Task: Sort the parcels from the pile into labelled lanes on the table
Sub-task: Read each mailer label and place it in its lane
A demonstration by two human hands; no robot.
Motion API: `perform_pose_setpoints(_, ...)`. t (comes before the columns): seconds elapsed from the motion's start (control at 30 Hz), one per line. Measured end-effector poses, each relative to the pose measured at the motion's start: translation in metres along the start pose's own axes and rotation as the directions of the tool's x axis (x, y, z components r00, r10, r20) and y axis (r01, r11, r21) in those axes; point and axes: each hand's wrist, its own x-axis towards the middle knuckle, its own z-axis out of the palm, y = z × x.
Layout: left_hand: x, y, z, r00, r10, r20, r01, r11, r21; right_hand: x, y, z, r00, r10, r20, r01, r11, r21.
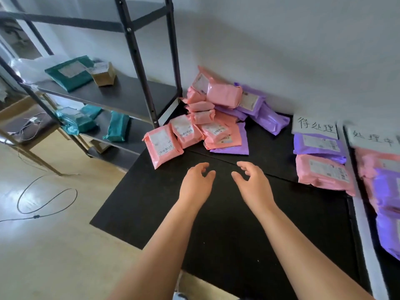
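In the head view the left hand and right hand hover side by side over the table, fingers loosely curled and holding nothing. They are probably poised to take from the pile heaped against the wall just ahead. To the right, a purple parcel and a pink parcel lie below a label, evidently sorted into that lane; a second label beyond is blurred, perhaps marking another lane.

parcels: pink, purple | table: black | shelf parcels: teal | wall: white
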Motion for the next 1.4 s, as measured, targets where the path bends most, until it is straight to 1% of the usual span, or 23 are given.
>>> perform_pose_setpoints(0.17, 0.070, 0.005, -0.041, 0.985, 0.124, 0.118, -0.136, 0.986, 0.099, 0.037, -0.038, 0.036, 0.987, 0.105, -0.122, -0.102, 0.994, 0.031)
perform_pose_setpoints(0.27, 0.100, 0.006, -0.053, 0.966, 0.176, 0.187, -0.197, 0.975, 0.101, 0.047, -0.051, 0.051, 0.976, 0.148, -0.158, -0.143, 0.989, 0.043)
perform_pose_setpoints(0.43, 0.138, 0.021, -0.044, 0.924, 0.250, 0.290, -0.296, 0.947, 0.125, 0.065, -0.048, 0.048, 0.946, 0.229, -0.230, -0.229, 0.973, 0.025)
perform_pose_setpoints(0.57, 0.164, 0.040, -0.024, 0.901, 0.263, 0.344, -0.329, 0.933, 0.146, 0.096, -0.029, 0.027, 0.931, 0.251, -0.264, -0.268, 0.963, -0.031)
perform_pose_setpoints(0.77, 0.211, 0.069, 0.025, 0.888, 0.257, 0.382, -0.354, 0.912, 0.209, 0.167, 0.006, -0.005, 0.938, 0.259, -0.231, -0.298, 0.943, -0.152)
perform_pose_setpoints(0.9, 0.247, 0.091, 0.069, 0.866, 0.300, 0.401, -0.435, 0.847, 0.305, 0.227, 0.040, -0.025, 0.947, 0.232, -0.221, -0.294, 0.904, -0.312)
perform_pose_setpoints(0.97, 0.265, 0.099, 0.091, 0.853, 0.317, 0.416, -0.468, 0.817, 0.338, 0.258, 0.058, -0.033, 0.956, 0.211, -0.202, -0.280, 0.860, -0.426)
perform_pose_setpoints(1.07, 0.288, 0.107, 0.115, 0.848, 0.323, 0.420, -0.478, 0.809, 0.343, 0.305, 0.079, -0.045, 0.972, 0.168, -0.166, -0.235, 0.759, -0.608)
perform_pose_setpoints(1.2, 0.313, 0.113, 0.136, 0.849, 0.332, 0.411, -0.479, 0.812, 0.334, 0.367, 0.099, -0.055, 0.981, 0.124, -0.146, -0.192, 0.667, -0.720)
perform_pose_setpoints(1.3, 0.324, 0.112, 0.147, 0.859, 0.329, 0.392, -0.461, 0.831, 0.312, 0.403, 0.113, -0.054, 0.976, 0.194, -0.094, -0.198, 0.637, -0.745)
perform_pose_setpoints(1.4, 0.330, 0.110, 0.153, 0.862, 0.340, 0.375, -0.463, 0.830, 0.312, 0.418, 0.121, -0.050, 0.960, 0.280, -0.020, -0.186, 0.581, -0.792)
